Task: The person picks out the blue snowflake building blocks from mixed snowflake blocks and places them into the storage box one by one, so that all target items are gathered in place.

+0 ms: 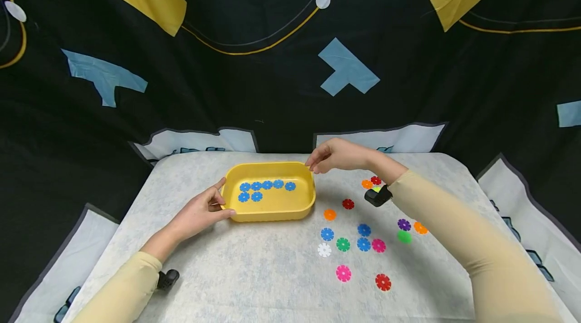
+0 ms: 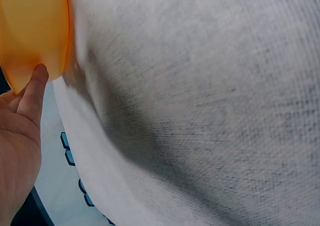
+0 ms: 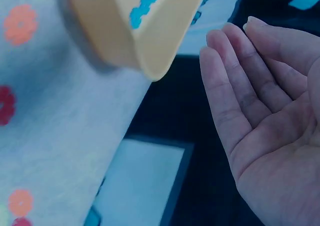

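Observation:
A yellow plastic tray (image 1: 272, 216) sits toward the back of the table, with several blue notched discs (image 1: 267, 184) lying in it, most in a row. My left hand (image 1: 206, 210) grips the tray's left end, thumb at the front corner and fingers along the left rim. In the left wrist view, a fingertip (image 2: 40, 73) presses against the tray wall (image 2: 37, 25). Close to the back right corner is my right hand (image 1: 338, 155). The right wrist view shows that hand (image 3: 275, 121) apart from the tray (image 3: 155, 60), fingers slightly bent and holding nothing.
Loose notched discs lie scattered right of the tray, among them an orange disc (image 1: 330, 214), a white disc (image 1: 324, 250), a pink disc (image 1: 343, 273) and a red disc (image 1: 383, 282). Some lie under the right forearm. A black curtain (image 1: 254, 106) hangs behind the table (image 1: 227, 272).

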A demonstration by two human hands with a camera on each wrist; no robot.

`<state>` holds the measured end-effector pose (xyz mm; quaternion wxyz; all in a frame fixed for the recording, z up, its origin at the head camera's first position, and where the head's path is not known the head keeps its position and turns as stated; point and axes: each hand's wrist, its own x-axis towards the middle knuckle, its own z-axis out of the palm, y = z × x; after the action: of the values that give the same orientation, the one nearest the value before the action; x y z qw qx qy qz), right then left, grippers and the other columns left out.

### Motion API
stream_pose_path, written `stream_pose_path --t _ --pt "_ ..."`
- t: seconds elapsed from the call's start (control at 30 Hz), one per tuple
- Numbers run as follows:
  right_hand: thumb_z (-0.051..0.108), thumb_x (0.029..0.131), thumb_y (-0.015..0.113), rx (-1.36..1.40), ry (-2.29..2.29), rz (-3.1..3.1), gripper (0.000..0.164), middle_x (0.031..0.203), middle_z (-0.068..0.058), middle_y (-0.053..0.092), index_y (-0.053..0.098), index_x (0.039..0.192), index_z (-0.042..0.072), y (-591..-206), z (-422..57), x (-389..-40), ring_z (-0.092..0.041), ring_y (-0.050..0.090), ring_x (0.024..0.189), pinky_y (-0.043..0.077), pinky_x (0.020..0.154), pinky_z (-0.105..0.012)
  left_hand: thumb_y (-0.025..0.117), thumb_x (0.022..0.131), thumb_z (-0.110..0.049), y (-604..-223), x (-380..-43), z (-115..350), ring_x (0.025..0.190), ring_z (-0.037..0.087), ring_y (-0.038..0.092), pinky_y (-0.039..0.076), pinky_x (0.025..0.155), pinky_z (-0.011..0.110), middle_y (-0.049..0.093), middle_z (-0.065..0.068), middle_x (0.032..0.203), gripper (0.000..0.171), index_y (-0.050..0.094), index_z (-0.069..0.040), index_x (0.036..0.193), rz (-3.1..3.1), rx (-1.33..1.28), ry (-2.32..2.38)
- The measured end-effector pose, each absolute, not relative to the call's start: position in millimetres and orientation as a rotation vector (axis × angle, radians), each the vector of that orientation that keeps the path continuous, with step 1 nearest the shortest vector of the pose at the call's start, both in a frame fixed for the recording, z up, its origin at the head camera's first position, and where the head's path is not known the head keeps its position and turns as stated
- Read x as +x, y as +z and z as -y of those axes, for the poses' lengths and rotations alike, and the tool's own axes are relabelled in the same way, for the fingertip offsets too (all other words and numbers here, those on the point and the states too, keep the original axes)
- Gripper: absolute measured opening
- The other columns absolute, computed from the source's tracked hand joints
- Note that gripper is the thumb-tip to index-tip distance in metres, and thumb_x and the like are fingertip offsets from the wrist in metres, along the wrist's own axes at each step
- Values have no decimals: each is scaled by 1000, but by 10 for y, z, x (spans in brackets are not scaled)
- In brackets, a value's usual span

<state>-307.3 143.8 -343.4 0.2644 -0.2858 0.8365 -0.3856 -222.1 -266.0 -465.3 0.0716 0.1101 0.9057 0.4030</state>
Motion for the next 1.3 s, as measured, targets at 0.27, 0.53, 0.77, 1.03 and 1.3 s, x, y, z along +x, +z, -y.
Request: stream_pose_path --t 0.27,0.53,0.77,1.03,1.3 --pt "13 98 71 -683 -1018 -2318 24 118 -6 72 73 121 12 -3681 -1877 -2904 -28 66 106 56 93 -40 82 85 -50 -4654 -2229 2661 120 27 64 51 99 44 21 3 169 54 54 -8 105 -2714 329 1223" --pt "13 97 72 -632 -996 -2306 26 115 -12 73 72 121 3 -4034 -2268 -2688 -23 66 100 55 92 -37 82 83 -53 -4656 -2230 2673 121 28 63 51 99 44 21 1 169 57 55 -7 105 -2715 324 1225" --pt "15 96 73 -563 -978 -2338 28 113 -12 72 73 121 3 -4223 -2535 -2536 -21 66 96 54 87 -39 82 83 -52 -4669 -2239 2666 120 25 64 52 98 37 20 2 169 58 56 -5 106 -2702 340 1244" --pt "14 97 72 -513 -1011 -2299 26 113 -10 72 71 121 3 -4366 -2698 -2414 -22 64 98 54 87 -35 82 85 -48 -4669 -2231 2661 119 25 65 52 96 35 20 4 169 53 56 -7 106 -2708 340 1239" --pt "12 97 71 -475 -1048 -2263 27 115 -10 71 70 122 1 -4462 -2770 -2346 -23 64 101 55 87 -30 82 83 -53 -4667 -2227 2662 115 24 66 53 92 33 21 4 169 59 56 -5 107 -2711 336 1235"
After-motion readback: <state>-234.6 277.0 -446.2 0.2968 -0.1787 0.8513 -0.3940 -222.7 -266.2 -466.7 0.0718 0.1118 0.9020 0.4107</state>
